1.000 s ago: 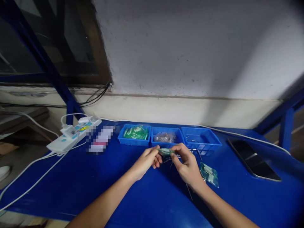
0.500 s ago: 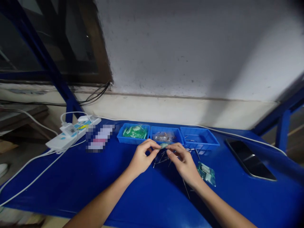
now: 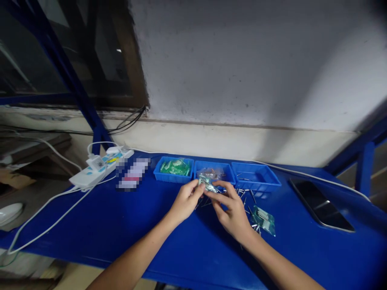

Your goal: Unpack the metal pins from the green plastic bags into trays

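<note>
The left hand (image 3: 185,203) pinches the left edge of the clear packet (image 3: 208,183); the right hand (image 3: 232,210) has fingers against its right side, grip indeterminate. The packet, between both hands' fingertips, slants down rightward, before the middle blue tray (image 3: 216,164).

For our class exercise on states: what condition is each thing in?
Left grip: pinching held packet
Right grip: touching held packet
Left bin: open, holding green packets
Middle bin: open, holding clear bag
Right bin: open, holding thin rods
Loose rods: scattered
Table packet: lying flat
Phone: flat, dark
Power strip: plugs inserted
</note>
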Demonstrator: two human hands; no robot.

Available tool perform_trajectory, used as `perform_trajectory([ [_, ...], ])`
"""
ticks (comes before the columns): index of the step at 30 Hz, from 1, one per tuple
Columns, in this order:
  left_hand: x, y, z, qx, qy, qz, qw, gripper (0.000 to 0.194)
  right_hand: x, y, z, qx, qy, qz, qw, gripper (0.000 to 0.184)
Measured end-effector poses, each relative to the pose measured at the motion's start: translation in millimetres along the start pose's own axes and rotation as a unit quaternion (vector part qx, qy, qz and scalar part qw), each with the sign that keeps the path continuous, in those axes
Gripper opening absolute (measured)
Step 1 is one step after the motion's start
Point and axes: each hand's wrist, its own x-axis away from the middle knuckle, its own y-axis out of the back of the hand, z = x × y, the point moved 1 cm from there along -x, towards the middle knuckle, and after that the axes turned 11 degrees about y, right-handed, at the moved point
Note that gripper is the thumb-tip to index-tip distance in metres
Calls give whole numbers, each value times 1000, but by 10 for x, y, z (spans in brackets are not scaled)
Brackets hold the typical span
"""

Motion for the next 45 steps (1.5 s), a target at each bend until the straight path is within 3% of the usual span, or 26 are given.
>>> perform_trajectory([
  [2,-35,142,-12,-10,7,-47,999,28,12,-16,30,19,17,25,999,32],
  [4,-79,423,-51,-65,10,-155,986,27,7,-9,60,29,8,28,999,28],
  [7,-176,980,-134,-251,57,-295,920,23,-19,29,92,45,-8,12,999,21],
  [10,-317,1387,-213,-426,101,-300,848,23,-42,60,106,58,-13,-3,998,17],
  [12,-420,1474,-246,-509,109,-290,803,32,-51,65,104,58,-19,-1,998,16],
  [14,-526,1434,-245,-555,124,-253,783,39,-61,70,93,60,-24,3,998,17],
  [18,-707,1248,-174,-568,155,-186,787,34,-102,143,16,81,-34,-8,996,18],
  [24,-772,1202,-86,-565,194,-197,778,34,-201,372,-180,93,-72,-15,993,19],
  [29,-696,1180,-76,-556,200,-206,780,36,-224,512,-199,91,-100,-8,991,23],
  [33,-760,1058,-111,-579,206,-164,772,34,-7,713,-181,123,-122,10,985,24],
  [37,-869,995,-152,-581,210,-134,775,29,431,989,-282,217,-155,37,963,27],
  [39,-843,1007,-174,-581,205,-125,777,29,642,1076,-356,258,-173,79,947,38],
  [42,-654,1027,-204,-573,157,-160,789,37,831,1096,-419,284,-166,117,937,42],
  [45,-355,959,-209,-488,32,-262,832,41,833,1015,-397,250,-152,107,950,34],
])
